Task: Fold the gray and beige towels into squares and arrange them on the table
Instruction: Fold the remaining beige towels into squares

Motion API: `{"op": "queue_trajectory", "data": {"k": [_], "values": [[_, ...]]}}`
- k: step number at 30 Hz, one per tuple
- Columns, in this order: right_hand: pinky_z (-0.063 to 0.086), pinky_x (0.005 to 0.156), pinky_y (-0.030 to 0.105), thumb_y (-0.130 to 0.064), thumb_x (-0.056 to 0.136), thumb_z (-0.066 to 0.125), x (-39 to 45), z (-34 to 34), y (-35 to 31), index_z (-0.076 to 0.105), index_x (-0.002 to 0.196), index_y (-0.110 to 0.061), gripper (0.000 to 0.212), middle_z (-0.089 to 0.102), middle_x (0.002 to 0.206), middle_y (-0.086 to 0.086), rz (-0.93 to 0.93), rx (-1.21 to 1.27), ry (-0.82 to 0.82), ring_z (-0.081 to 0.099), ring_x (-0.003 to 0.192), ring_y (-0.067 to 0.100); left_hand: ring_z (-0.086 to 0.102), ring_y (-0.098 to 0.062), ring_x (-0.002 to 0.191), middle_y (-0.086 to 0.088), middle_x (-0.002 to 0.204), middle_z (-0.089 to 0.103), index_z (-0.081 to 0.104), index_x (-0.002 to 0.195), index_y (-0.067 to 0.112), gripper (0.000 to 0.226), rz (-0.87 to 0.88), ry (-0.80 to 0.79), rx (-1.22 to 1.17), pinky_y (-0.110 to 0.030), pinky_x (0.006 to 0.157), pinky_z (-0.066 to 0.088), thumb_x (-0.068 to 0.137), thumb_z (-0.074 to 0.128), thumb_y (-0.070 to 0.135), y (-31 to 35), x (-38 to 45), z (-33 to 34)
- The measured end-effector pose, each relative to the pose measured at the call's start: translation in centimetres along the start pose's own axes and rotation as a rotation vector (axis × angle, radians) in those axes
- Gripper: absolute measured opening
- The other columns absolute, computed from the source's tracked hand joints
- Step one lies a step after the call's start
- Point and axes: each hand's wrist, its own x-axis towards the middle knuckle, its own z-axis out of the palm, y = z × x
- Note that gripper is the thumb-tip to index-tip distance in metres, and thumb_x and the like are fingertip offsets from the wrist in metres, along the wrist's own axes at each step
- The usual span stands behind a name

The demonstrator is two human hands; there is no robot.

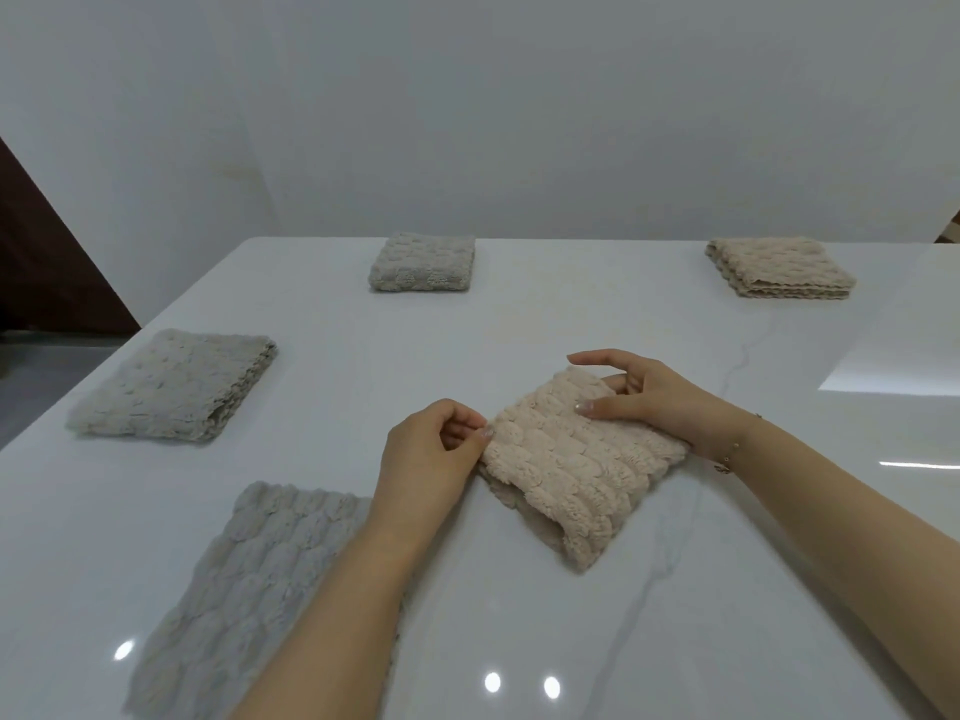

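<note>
Unfolded gray towel [249,589] lies under the left forearm, waiting its turn. Left hand [426,454] pinches the beige towel [576,459] at its corner while the right hand [649,402] presses flat with relaxed fingers, probably squaring the fold.

Head view: worn camera, above the near edge of the table [519,314], facing forward and down.
Range: close to both forearms; far edge and wall visible.
</note>
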Motion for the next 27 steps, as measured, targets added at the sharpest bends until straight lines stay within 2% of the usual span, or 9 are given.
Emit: {"op": "queue_trajectory", "data": {"k": [3, 8, 12, 16, 19, 22, 24, 26, 27], "values": [[0.040, 0.070, 0.036, -0.030, 0.071, 0.082, 0.3, -0.1, 0.3, 0.058, 0.120, -0.038, 0.055, 0.054, 0.086, 0.015, -0.007, -0.010, -0.006, 0.049, 0.074, 0.026, 0.056, 0.005, 0.066, 0.009, 0.074, 0.067, 0.069, 0.079, 0.019, 0.005, 0.004, 0.011, 0.012, -0.006, 0.061, 0.043, 0.082, 0.070, 0.015, 0.0, 0.0, 0.0], [0.037, 0.055, 0.015, -0.022, 0.077, 0.077, 0.4, 0.1, 0.1, 0.058, 0.123, -0.029, 0.050, 0.041, 0.065, 0.002, 0.009, -0.080, 0.025, 0.041, 0.056, 0.011, 0.057, 0.001, 0.069, 0.008, 0.081, 0.065, 0.066, 0.082, 0.021, 0.008, 0.030, 0.008, 0.088, -0.015, 0.067, 0.046, 0.081, 0.069, 0.013, 0.5, -0.4, 0.2], [0.054, 0.078, 0.028, -0.021, 0.077, 0.077, 0.1, -0.3, -0.9, 0.056, 0.125, -0.027, 0.053, 0.066, 0.095, 0.015, 0.113, -0.018, -0.037, 0.067, 0.086, 0.024, 0.054, -0.009, 0.101, 0.010, 0.108, 0.054, 0.061, 0.102, 0.024, 0.028, 0.231, 0.049, 0.274, -0.026, 0.089, 0.042, 0.080, 0.059, 0.008, 2.8, -0.8, 0.9], [0.054, 0.073, 0.024, -0.019, 0.086, 0.068, -0.4, -0.3, -1.9, 0.050, 0.130, -0.023, 0.048, 0.070, 0.105, 0.006, 0.171, 0.057, -0.087, 0.069, 0.092, 0.016, 0.048, -0.014, 0.116, 0.004, 0.124, 0.054, 0.055, 0.122, 0.018, 0.031, 0.326, -0.222, 0.367, -0.032, 0.100, 0.037, 0.095, 0.041, 0.023, 6.0, -2.0, 3.9], [0.055, 0.083, 0.027, -0.019, 0.090, 0.062, -0.9, -0.6, -2.0, 0.049, 0.133, -0.021, 0.045, 0.065, 0.118, 0.008, 0.191, 0.111, -0.073, 0.065, 0.104, 0.018, 0.011, -0.017, 0.146, -0.001, 0.158, 0.018, 0.020, 0.150, 0.017, 0.073, 0.286, -0.326, 0.648, -0.030, 0.117, 0.001, 0.089, -0.001, 0.051, 4.1, -2.7, 6.2], [0.049, 0.096, 0.031, -0.020, 0.091, 0.062, -2.1, -1.5, -1.8, 0.047, 0.136, -0.019, 0.047, 0.061, 0.125, 0.010, 0.179, 0.124, -0.082, 0.060, 0.112, 0.023, -0.011, -0.011, 0.146, 0.003, 0.160, -0.005, 0.000, 0.152, 0.022, 0.089, 0.263, -0.318, 0.713, -0.029, 0.111, -0.016, 0.071, -0.019, 0.054, 2.7, -2.4, 6.8], [0.049, 0.089, 0.032, -0.027, 0.082, 0.069, -3.3, -2.0, -1.4, 0.050, 0.134, -0.022, 0.055, 0.064, 0.118, 0.009, 0.170, 0.063, -0.116, 0.058, 0.099, 0.033, -0.013, -0.010, 0.146, 0.005, 0.160, -0.009, -0.002, 0.152, 0.023, 0.090, 0.254, -0.325, 0.715, -0.029, 0.111, -0.017, 0.070, -0.020, 0.054, 2.9, -2.5, 6.8], [0.040, 0.067, 0.026, -0.030, 0.075, 0.072, -4.3, -2.2, -1.2, 0.053, 0.130, -0.025, 0.059, 0.066, 0.093, 0.000, 0.145, -0.003, -0.139, 0.050, 0.077, 0.021, -0.014, -0.009, 0.145, 0.005, 0.160, -0.010, -0.003, 0.152, 0.024, 0.082, 0.243, -0.323, 0.722, -0.029, 0.111, -0.017, 0.077, -0.016, 0.053, 3.1, -2.5, 6.9], [0.037, 0.066, 0.026, -0.027, 0.076, 0.073, -4.7, -2.2, -1.1, 0.053, 0.130, -0.026, 0.057, 0.065, 0.082, -0.005, 0.131, -0.021, -0.147, 0.049, 0.074, 0.015, -0.014, -0.009, 0.145, 0.006, 0.160, -0.011, -0.003, 0.152, 0.024, 0.076, 0.236, -0.328, 0.724, -0.029, 0.111, -0.017, 0.082, -0.012, 0.051, 3.2, -2.5, 6.8]]}}
